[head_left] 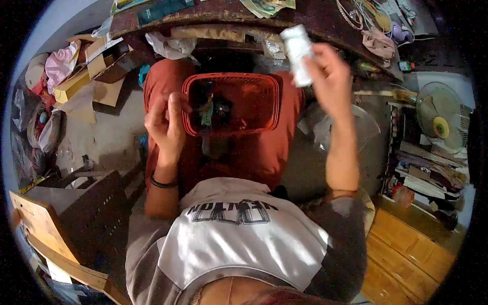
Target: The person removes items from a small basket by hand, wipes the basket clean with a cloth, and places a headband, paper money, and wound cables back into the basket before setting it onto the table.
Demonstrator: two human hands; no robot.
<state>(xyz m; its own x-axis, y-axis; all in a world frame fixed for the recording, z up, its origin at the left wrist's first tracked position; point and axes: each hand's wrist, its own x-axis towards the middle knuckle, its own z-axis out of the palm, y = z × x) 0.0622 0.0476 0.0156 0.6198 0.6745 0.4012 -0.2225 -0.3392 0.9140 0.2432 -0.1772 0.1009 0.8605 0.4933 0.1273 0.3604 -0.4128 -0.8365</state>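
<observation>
A red plastic basket [278,104] rests on the person's lap, with a few small items, one greenish and one dark, inside it. Raised at the upper right, my right hand [328,76] grips a white object [297,53], slightly blurred, that looks like a small bottle or packet. Beside the basket's left rim is my left hand [168,119], its fingers bent with thumb and fingertips near each other; whether anything small is between them cannot be made out.
A dark table edge [213,18] runs across the top, with cords and a cloth [378,43] at its right. Cardboard boxes [76,84] stand left. A fan [441,119] and wooden drawers [406,249] are right. A clear plastic bag [351,127] lies below my right forearm.
</observation>
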